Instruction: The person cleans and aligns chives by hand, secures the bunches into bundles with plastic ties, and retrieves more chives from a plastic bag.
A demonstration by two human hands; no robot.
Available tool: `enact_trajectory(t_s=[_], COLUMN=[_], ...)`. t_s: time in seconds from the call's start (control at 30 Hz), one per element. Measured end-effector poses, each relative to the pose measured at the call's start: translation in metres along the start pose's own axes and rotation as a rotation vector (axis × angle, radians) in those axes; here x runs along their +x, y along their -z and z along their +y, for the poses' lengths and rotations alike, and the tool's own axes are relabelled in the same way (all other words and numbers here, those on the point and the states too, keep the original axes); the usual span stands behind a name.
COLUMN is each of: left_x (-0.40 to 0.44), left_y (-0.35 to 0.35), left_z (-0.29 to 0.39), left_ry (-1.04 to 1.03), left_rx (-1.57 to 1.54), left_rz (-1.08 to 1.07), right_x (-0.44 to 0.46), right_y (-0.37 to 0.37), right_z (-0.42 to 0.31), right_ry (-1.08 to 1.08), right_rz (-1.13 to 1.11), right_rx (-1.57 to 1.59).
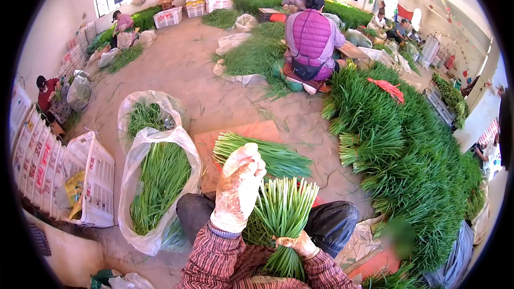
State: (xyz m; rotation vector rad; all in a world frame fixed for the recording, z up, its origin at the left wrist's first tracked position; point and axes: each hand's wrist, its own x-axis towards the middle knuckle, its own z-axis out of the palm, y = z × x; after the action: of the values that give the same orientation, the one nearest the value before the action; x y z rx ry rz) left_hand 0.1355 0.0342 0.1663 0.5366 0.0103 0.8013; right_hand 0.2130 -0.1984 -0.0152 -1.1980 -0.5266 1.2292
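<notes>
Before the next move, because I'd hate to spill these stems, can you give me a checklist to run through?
1. Bunch of stems held: ok, the right hand grips it, pale ends up.
2. Left hand off the bunch: ok, it is raised beside it.
3. Left hand free of any small strand: cannot tell, the fingers are curled.
4. More stems ready: ok, loose stems lie on the board ahead.
5. Red strands close by: probably not ok, they lie on the big green pile off to the right.
</notes>
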Motion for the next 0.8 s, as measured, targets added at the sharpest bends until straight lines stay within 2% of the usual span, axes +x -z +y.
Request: enact_trajectory(t_s=[0.17,0.23,0.37,0.8], left_x=[-0.001,0.000,0.001,0.000], left_y=[-0.003,-0.003,-0.001,-0.012], left_z=[-0.001,-0.001,-0.003,-0.001], left_ry=[0.019,0.025,-0.033,0.022], left_rx=[-0.019,-0.010,0.060,0.258], left_rz=[-0.014,-0.003,-0.093,0.014], right_x=[0.001,0.000,0.002,0.003], right_y=[0.002,-0.002,-0.002,-0.001], right_z=[0.001,-0.004,-0.004,-0.002], right_ry=[0.003,-0.024,-0.001,-0.041], right_rz=[-0.050,-0.021,-0.032,-0.029], right_rx=[-0.063,0.028,-0.029,-0.034])
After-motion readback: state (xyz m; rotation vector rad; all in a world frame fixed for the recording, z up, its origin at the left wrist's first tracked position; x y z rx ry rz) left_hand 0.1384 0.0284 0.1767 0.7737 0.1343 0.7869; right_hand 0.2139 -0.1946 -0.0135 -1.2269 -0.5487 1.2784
